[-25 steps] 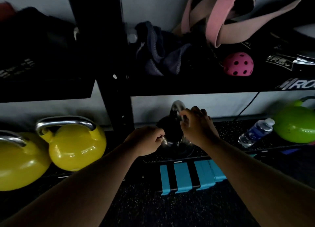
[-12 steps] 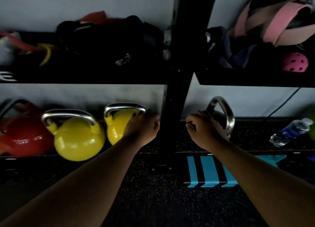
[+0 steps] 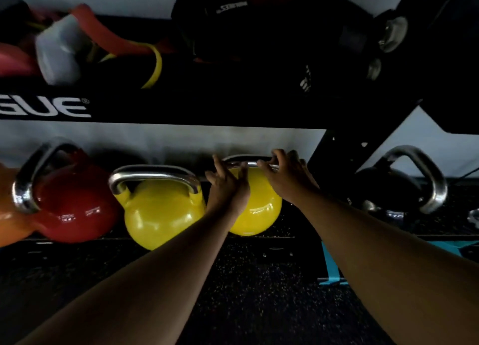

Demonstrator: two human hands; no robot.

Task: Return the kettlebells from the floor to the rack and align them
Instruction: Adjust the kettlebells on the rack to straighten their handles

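Observation:
On the rack's lower shelf (image 3: 259, 239) stands a row of kettlebells: a red one (image 3: 72, 204), a yellow one (image 3: 160, 215), a second yellow one (image 3: 261, 215) and, past the black upright (image 3: 344, 147), a black one (image 3: 386, 189) with its steel handle turned sideways. Both hands are at the second yellow kettlebell's steel handle. My left hand (image 3: 226, 184) touches the handle's left end with fingers spread. My right hand (image 3: 285, 176) curls over the handle's right end.
An orange kettlebell (image 3: 7, 215) shows at the left edge. The upper shelf (image 3: 181, 108) holds red and yellow bands (image 3: 116, 41) and a black bag (image 3: 259, 33) close overhead. Speckled rubber floor with blue tape (image 3: 334, 267) lies below.
My view has swung left. My right hand left the black kettlebell and crossed the upright to the yellow kettlebell's handle, joining my left hand there.

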